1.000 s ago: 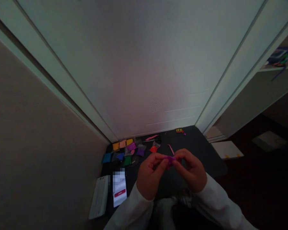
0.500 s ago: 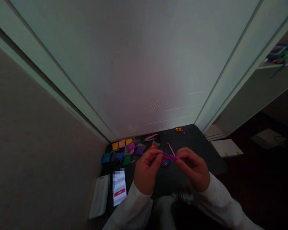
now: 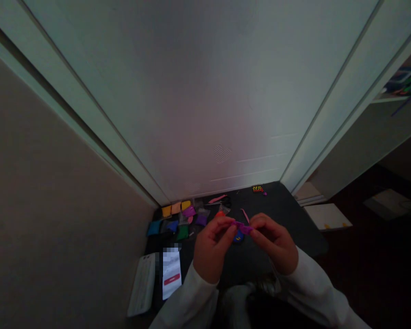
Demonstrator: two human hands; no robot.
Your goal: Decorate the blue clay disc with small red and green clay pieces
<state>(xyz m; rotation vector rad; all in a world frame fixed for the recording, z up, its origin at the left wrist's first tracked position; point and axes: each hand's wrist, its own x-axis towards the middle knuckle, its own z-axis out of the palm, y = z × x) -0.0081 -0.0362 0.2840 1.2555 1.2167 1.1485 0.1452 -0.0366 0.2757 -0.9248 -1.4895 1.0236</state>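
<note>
Between my two hands is a piece of purple modelling clay, stretched as a short, uneven strip. Its left end is pinched by the thumb and fingers of my left hand. My right hand pinches the other end. Just below the clay, partly covered by the fingers, lies a round blue piece with yellow marks. A pink curved tool rests on the table behind my right fingers, its near end hidden.
Several coloured clay packets cover the dark table's left part. Scissors, a pink strip and a small yellow-dotted piece lie near the wall. A lit phone and a white slab are at left.
My hands have drawn slightly closer together, and the purple clay between them looks shorter and more bunched. The whole view has shifted a little.
</note>
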